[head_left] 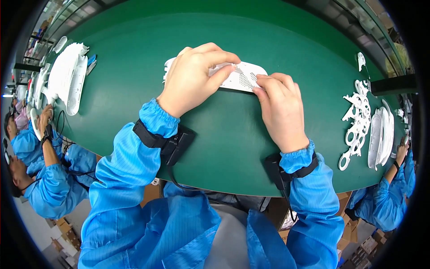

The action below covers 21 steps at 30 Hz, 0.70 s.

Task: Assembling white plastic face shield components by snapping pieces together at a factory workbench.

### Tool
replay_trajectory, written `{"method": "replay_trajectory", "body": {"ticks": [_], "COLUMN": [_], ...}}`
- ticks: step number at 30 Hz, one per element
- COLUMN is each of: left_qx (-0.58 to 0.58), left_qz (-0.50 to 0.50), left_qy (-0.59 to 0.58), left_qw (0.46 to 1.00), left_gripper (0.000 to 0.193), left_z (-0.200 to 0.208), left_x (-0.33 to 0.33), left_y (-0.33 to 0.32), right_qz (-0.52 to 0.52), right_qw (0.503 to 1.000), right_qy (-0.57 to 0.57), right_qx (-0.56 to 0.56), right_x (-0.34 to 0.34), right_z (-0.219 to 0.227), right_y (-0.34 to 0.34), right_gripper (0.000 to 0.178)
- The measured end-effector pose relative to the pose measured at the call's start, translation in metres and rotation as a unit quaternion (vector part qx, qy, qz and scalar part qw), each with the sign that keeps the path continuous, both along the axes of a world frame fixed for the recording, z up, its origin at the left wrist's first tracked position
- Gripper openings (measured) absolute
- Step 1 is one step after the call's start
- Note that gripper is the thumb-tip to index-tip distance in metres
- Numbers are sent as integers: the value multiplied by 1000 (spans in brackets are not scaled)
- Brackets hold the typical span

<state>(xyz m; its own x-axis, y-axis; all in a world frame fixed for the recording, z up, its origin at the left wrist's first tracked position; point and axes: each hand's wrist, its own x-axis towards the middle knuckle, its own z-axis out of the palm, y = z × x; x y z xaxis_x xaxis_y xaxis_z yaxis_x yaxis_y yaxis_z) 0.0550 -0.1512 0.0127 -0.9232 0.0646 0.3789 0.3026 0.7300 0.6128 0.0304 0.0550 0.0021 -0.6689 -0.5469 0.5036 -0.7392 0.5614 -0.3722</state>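
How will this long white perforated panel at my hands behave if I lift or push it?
The white panel is probably stiff, since its visible edge shows no sag between the left hand and right hand. It looks like plastic with many small holes, so likely light. Its low, flat shape suggests it would slide rather than roll.

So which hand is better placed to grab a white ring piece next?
Probably the right hand: it's at the right end of the white panel, nearer the white ring pieces over on the right. The left hand is farther away.
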Motion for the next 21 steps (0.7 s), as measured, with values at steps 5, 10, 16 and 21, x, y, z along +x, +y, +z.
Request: {"method": "replay_trajectory", "body": {"ticks": [5,10,16,21], "left_qx": [-70,-110,-159,-171], "left_qz": [-20,-23,-47,-58], "left_qy": [-13,-33,23,55], "left_qw": [997,993,986,982], "left_gripper": [23,30,33,36], "left_z": [10,10,2,-6], "left_x": [0,1,5,4], "left_y": [1,-3,-9,-9], "right_qz": [-58,-84,-38,-44], "right_qw": [998,995,992,984], "right_qy": [-10,-46,-74,-52], "right_qx": [17,20,97,162], "right_x": [10,17,29,36], "right_z": [-4,-3,8,10], "right_y": [-8,-16,-10,-11], "right_gripper": [15,16,39,51]}}
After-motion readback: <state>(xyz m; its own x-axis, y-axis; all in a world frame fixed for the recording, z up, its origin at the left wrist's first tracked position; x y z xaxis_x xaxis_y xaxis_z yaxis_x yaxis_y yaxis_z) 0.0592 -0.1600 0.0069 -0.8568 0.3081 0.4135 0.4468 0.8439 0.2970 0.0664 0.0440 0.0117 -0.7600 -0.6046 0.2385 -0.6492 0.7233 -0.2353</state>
